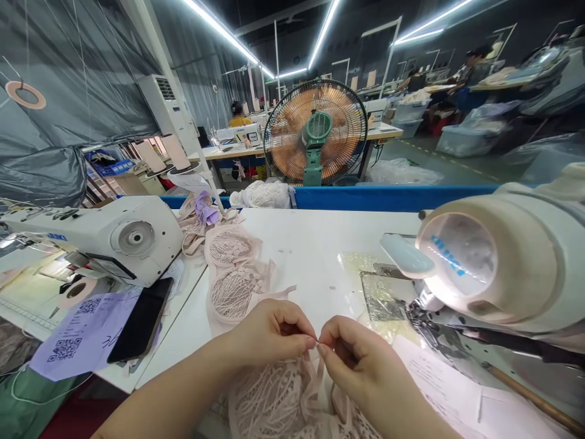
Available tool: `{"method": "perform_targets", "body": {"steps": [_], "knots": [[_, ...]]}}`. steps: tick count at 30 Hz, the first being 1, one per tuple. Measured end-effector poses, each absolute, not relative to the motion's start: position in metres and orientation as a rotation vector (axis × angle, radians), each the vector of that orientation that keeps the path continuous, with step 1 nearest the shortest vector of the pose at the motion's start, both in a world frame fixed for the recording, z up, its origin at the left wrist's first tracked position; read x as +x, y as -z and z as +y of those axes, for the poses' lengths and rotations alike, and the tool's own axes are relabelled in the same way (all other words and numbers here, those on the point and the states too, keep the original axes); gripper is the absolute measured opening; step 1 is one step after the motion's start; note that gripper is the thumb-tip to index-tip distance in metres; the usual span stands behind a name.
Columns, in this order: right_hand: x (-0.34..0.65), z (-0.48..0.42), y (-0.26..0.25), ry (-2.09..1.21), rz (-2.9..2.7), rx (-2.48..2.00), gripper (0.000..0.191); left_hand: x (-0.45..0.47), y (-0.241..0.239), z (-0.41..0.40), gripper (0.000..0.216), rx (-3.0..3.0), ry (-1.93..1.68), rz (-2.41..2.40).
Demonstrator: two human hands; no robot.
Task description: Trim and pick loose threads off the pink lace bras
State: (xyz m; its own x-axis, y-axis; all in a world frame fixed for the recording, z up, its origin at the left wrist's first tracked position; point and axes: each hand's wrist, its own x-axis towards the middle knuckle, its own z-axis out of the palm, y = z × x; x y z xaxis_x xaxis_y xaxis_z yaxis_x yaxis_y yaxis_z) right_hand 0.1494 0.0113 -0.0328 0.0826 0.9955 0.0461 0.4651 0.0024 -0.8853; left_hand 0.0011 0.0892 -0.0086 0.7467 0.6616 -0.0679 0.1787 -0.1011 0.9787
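Observation:
My left hand point(278, 329) and my right hand point(359, 360) meet above the front of the white table, fingertips pinched almost together. Between them is a thin bit of a beige lace bra point(269, 396); whether it is strap edge or thread is too small to tell. The bra lies below my hands, with a narrow strap hanging under the fingertips and part of the lace hidden by my right hand. Just beyond my left hand, a second beige lace bra point(233, 289) rests flat on the table with its cups showing.
A white sewing machine point(493, 256) stands at right, with a paper sheet point(439, 378) before it. At left are another sewing machine point(132, 238), a black phone point(141, 320) and a purple paper point(82, 335). A large fan point(315, 131) stands behind the blue table edge point(356, 198).

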Motion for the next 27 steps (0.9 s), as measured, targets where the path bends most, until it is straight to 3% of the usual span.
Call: {"method": "perform_targets", "body": {"steps": [27], "knots": [[0.1489, 0.0155, 0.0321, -0.875, -1.423, -1.536, 0.021, 0.0059, 0.005, 0.0834, 0.009, 1.888, -0.523, 0.858]]}}
